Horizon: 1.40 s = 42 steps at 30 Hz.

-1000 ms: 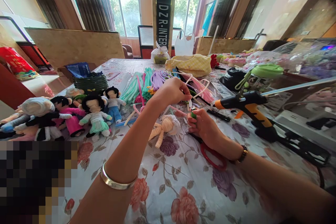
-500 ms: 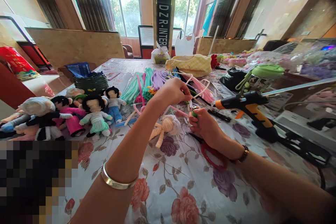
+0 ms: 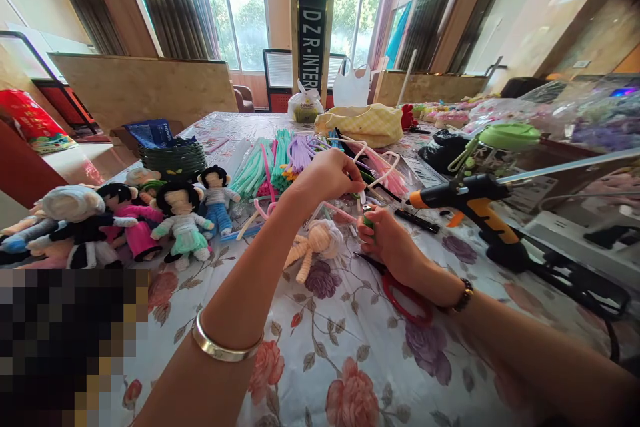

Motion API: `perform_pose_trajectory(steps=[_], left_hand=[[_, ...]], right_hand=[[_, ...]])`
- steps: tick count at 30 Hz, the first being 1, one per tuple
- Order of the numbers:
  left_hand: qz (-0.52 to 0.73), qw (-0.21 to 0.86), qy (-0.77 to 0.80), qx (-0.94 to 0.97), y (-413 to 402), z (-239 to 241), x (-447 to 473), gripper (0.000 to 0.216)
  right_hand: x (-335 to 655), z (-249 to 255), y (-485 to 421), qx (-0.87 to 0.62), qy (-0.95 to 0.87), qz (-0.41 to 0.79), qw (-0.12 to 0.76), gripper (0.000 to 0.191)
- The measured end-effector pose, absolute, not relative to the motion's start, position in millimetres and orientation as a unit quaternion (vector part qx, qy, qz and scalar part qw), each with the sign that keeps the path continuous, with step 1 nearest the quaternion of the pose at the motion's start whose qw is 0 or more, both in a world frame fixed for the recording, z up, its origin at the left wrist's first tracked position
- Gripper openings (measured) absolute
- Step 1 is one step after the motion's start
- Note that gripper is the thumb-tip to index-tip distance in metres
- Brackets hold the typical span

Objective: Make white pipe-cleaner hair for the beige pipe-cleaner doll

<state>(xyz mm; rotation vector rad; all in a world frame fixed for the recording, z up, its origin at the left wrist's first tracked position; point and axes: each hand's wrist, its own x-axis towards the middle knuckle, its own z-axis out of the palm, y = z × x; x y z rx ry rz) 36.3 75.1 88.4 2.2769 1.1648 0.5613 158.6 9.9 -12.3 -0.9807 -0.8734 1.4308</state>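
My left hand (image 3: 330, 175) pinches a white pipe cleaner (image 3: 389, 172), whose bent length loops out to the right of the fingers. A short white end points down below the fingertips. Just under it, my right hand (image 3: 395, 240) is closed around a green lighter (image 3: 368, 216) with its metal top upward; I cannot tell whether it is lit. Beneath the right hand lie red-handled scissors (image 3: 407, 300), partly covered. A beige pipe-cleaner doll (image 3: 316, 243) with pale hair rests on the tablecloth between my forearms.
A black and orange glue gun (image 3: 470, 203) stands at right, its stick reaching outward. Several finished dolls (image 3: 183, 227) sit at left by a dark green basket (image 3: 173, 159). Pipe-cleaner bundles (image 3: 257, 167) and a yellow checked pouch (image 3: 360, 123) lie behind my hands.
My right hand has shifted very slightly left, and the lighter's top sits a little lower below the pipe cleaner's end. My left hand stays in place.
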Motion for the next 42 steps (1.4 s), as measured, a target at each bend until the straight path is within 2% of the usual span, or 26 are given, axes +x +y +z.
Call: perform_pose_trajectory(steps=[9,13,15,18,21,25,27,29,33,38,40,42], left_hand=[[0.243,0.266,0.419,0.834,78,85,36,0.006],[0.26,0.29,0.394,0.833,86,82,32,0.004],[0.262,0.311,0.377,0.832,90,80,29,0.005],[0.269,0.345,0.35,0.828,96,77,24,0.004],[0.282,0.37,0.338,0.818,101,74,18,0.004],[0.277,0.399,0.331,0.809,101,76,12,0.004],[0.268,0.406,0.336,0.806,100,78,9,0.006],[0.261,0.405,0.338,0.808,100,79,7,0.006],[0.247,0.397,0.329,0.82,100,80,4,0.003],[0.216,0.379,0.343,0.832,98,84,1,0.01],[0.204,0.372,0.352,0.835,98,87,-3,0.012],[0.208,0.367,0.357,0.834,98,89,-7,0.012]], right_hand=[[161,-12,10,-0.445,-0.365,0.589,0.568,0.025],[162,-8,5,-0.502,-0.378,0.563,0.537,0.029],[165,-5,4,-0.52,-0.4,0.525,0.542,0.031],[175,0,5,-0.565,-0.456,0.402,0.558,0.032],[190,6,9,-0.657,-0.545,0.234,0.465,0.039],[203,10,8,-0.761,-0.627,-0.004,0.166,0.038],[204,12,5,-0.782,-0.62,-0.045,0.054,0.038],[203,14,2,-0.786,-0.617,-0.041,-0.015,0.041],[199,18,-3,-0.784,-0.615,-0.027,-0.082,0.042],[205,27,-7,-0.758,-0.648,-0.068,-0.039,0.029],[211,30,-11,-0.695,-0.718,-0.022,-0.022,0.027],[216,30,-16,-0.639,-0.765,0.075,-0.033,0.035]])
